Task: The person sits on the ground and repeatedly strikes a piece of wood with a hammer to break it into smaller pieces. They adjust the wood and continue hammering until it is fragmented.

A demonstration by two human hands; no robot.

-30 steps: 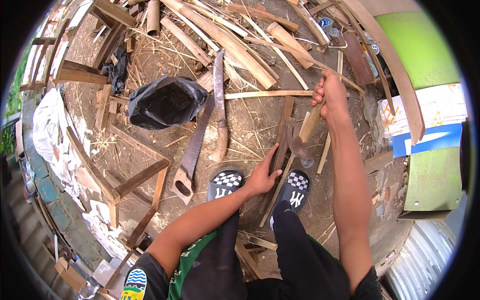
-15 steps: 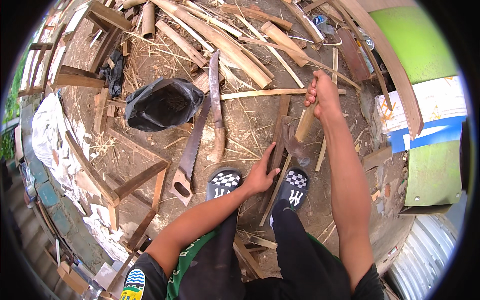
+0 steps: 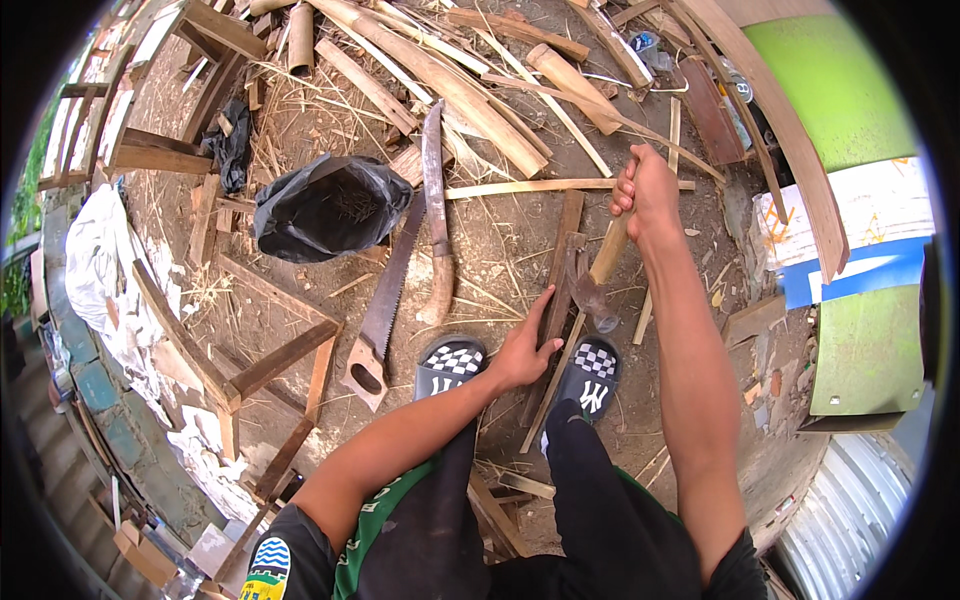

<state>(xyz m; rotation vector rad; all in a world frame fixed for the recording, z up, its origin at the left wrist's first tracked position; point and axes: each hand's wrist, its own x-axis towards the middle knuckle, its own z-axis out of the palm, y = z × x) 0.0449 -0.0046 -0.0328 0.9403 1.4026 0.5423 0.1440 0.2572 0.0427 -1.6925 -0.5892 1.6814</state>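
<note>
My right hand (image 3: 648,190) is closed round the wooden handle of a hammer (image 3: 607,255). Its metal head hangs low, beside a narrow brown wooden strip (image 3: 563,240) lying lengthwise in front of me. On that strip rests my left hand (image 3: 525,350), index finger stretched along the left edge and thumb across the wood; its other fingers are partly hidden. A thinner pale strip (image 3: 548,400) runs alongside, by my right slipper (image 3: 592,375). To the left lie a handsaw (image 3: 385,300) and a long-bladed machete (image 3: 435,190), their blades close together.
An open black plastic bag (image 3: 290,225) stands left of the saw. Split bamboo pieces (image 3: 440,85) are heaped at the far side. Nailed wooden frames (image 3: 285,360) and white cloth (image 3: 95,260) are at left. A green panel (image 3: 865,350) and corrugated metal sheet (image 3: 850,510) edge the right.
The hammer head has shifted very slightly against the brown strip. Both hands keep their places, and the whole view has moved a little.
</note>
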